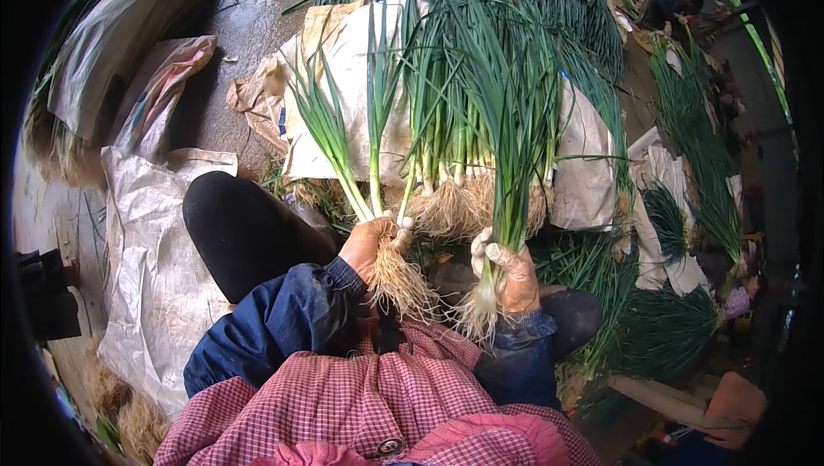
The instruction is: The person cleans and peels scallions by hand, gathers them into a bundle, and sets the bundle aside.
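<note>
My left hand [371, 245] is closed round the white lower stems of a few green onions [345, 178], whose pale stringy roots hang below my fist. Their green tops fan out upward and apart. In my right hand [511, 273] is a thicker bunch of green onions [512, 200], fingers wrapped round it just above the roots. Its long dark leaves reach far up over the sacks. Just beyond both hands lies a row of green onions [446, 153], roots toward me, on a whitish woven sack [343, 54].
More sacks lie around: a crumpled one [163, 269] beside my left knee [249, 226], another [588, 157] to the right. Heaps of green onions [592, 294] spread on the right and at the far side. A person [669, 7] crouches at the far right.
</note>
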`<state>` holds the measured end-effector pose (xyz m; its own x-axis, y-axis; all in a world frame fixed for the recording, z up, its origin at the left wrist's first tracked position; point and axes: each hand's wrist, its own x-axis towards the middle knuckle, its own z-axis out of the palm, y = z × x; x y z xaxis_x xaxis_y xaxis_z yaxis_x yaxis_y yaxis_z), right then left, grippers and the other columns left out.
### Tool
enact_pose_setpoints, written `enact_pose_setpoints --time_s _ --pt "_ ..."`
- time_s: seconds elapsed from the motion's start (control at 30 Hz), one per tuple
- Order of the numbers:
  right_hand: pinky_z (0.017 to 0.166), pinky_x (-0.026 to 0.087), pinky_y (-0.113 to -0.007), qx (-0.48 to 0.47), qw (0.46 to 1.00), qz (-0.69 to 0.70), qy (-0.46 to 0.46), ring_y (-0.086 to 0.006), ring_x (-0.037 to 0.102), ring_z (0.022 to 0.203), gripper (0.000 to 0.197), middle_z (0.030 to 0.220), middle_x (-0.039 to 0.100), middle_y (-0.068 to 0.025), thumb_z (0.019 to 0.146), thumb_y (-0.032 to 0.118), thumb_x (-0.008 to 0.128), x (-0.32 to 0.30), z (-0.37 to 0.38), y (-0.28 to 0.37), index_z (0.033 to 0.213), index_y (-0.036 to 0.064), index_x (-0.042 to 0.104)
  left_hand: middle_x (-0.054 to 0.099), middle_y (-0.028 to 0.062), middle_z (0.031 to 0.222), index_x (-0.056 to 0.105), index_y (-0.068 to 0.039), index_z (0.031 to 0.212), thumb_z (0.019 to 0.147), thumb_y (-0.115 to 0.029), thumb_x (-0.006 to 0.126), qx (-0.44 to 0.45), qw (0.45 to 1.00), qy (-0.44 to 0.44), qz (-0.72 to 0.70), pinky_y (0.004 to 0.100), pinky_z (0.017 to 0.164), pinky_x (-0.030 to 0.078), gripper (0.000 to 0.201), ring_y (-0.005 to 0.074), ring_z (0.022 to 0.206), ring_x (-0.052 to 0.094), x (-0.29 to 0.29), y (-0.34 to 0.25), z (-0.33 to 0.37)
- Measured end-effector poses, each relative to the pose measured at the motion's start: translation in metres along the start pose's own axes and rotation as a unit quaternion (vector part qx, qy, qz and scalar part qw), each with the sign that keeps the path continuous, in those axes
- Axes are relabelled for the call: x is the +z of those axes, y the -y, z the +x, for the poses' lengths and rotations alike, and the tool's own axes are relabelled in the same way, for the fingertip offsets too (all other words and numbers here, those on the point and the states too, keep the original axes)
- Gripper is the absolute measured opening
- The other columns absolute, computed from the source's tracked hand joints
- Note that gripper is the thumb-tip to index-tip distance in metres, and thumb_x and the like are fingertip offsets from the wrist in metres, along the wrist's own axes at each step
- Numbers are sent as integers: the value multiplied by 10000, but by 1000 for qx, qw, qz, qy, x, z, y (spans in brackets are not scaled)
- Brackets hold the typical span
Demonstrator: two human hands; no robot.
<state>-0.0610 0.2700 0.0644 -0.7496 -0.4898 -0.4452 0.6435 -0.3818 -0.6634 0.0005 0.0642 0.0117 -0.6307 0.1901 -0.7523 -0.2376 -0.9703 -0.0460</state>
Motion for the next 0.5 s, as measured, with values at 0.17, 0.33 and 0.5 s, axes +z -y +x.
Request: enact_pose_setpoints --time_s 0.17,0.33,0.5 --pt "544 485 -226 -130 928 -344 54 -110 597 635 178 758 628 -51 773 66 562 -14 95 -18 922 -15 616 549 116 772 440 -3 945 806 -16 452 -124 987 97 2 225 438 499 140 163 570 536 3 13 -10" --pt "625 490 -224 -41 993 -102 33 -153 601 741 227 857 623 -87 801 84 509 -15 87 -66 982 -32 579 587 147 836 487 67 1028 802 -62 452 -191 957 192 -106 241 451 478 263 178 591 547 7 0 -13" --pt "472 444 -173 22 993 -115 -3 -115 555 636 234 825 597 -83 758 3 470 9 11 -16 977 -28 547 590 163 868 467 79 1058 809 -73 449 -199 949 206 -135 273 481 501 292 196 586 559 18 1 -13"
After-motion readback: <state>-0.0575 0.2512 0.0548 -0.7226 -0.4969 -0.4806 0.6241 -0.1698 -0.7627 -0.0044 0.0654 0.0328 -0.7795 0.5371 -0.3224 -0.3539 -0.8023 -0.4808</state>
